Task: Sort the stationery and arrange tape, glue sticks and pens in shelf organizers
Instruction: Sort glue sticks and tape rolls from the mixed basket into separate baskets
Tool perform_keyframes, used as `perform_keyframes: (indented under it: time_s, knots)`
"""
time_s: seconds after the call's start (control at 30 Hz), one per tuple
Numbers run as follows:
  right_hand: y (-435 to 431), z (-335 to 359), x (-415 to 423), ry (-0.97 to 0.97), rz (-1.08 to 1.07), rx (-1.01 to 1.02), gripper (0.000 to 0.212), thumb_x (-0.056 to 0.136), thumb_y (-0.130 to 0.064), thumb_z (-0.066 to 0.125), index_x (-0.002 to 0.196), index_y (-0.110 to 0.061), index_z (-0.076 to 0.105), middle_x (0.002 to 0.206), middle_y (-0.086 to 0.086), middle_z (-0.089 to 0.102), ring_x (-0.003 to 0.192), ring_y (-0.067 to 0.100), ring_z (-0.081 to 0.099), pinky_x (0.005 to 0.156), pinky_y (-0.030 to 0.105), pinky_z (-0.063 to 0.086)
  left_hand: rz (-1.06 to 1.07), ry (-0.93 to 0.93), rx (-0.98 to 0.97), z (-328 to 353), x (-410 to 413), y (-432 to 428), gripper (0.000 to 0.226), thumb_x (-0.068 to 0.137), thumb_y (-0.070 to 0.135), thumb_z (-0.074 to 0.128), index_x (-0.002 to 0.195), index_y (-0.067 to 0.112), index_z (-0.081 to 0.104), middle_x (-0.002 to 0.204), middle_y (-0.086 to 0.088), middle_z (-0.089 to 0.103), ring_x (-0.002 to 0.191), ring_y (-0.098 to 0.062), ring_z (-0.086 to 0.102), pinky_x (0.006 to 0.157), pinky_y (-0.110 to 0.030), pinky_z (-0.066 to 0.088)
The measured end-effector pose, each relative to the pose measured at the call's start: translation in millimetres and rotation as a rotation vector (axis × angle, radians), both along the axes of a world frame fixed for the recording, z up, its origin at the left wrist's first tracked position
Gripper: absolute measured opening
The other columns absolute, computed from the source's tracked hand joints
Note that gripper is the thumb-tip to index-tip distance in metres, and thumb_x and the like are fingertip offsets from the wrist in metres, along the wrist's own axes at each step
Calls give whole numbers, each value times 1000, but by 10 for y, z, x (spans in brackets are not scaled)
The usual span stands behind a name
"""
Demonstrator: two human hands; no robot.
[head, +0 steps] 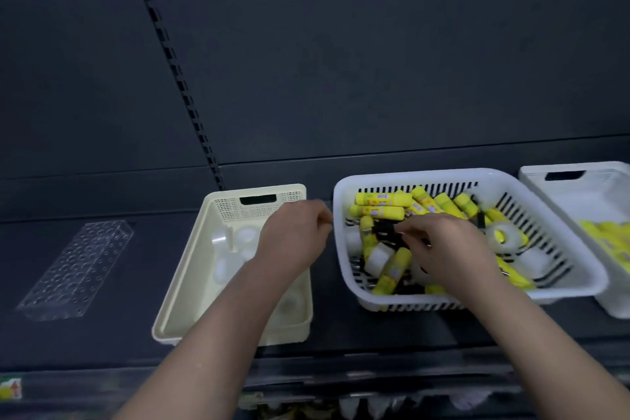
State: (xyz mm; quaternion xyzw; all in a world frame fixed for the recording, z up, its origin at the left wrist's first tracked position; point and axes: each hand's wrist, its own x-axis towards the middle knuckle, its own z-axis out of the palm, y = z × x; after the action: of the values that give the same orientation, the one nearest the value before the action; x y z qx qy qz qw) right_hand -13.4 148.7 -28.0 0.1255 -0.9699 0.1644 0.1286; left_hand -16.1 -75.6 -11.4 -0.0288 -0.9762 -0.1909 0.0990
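A white slotted basket [342, 249] on the dark shelf holds several yellow glue sticks [378, 211], clear tape rolls [501, 237] and small black clips [383, 232], all mixed. My right hand [450, 249] reaches into it, with curled fingertips down among the black clips and glue sticks; whether they pinch anything is hidden. To the left stands a cream basket [177, 283] with several tape rolls [221, 239] inside. My left hand [293, 235] hovers over its right side with loosely curled fingers, and I see nothing in them.
A clear acrylic pen holder [78, 269] with rows of holes lies on the shelf at the left. Another white basket [576, 187] at the far right holds yellow glue sticks [603, 232]. The dark back panel [375, 78] rises behind. Lower shelf goods show past the front edge.
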Motion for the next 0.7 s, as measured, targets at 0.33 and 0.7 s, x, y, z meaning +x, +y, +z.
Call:
perform_keyframes:
  time_s: [0.33, 0.7]
  knots:
    - [610, -95, -9, -121, -36, -22, 21, 88, -29, 59, 104, -36, 69, 100, -15, 71, 97, 13, 63, 72, 31, 52, -113, -72, -267, -130, -78, 838, 23, 76, 42, 61, 88, 23, 61, 79, 6, 56, 86, -19, 54, 59, -27, 35]
    - [491, -92, -135, -88, 49, 255, 25, 84, -49, 57, 95, -31, 71, 85, -5, 58, 98, 21, 47, 67, 30, 34, 8, 165, -49, 61, -133, 845, 27, 84, 34, 51, 103, 24, 66, 89, 7, 65, 79, -16, 60, 60, -28, 46]
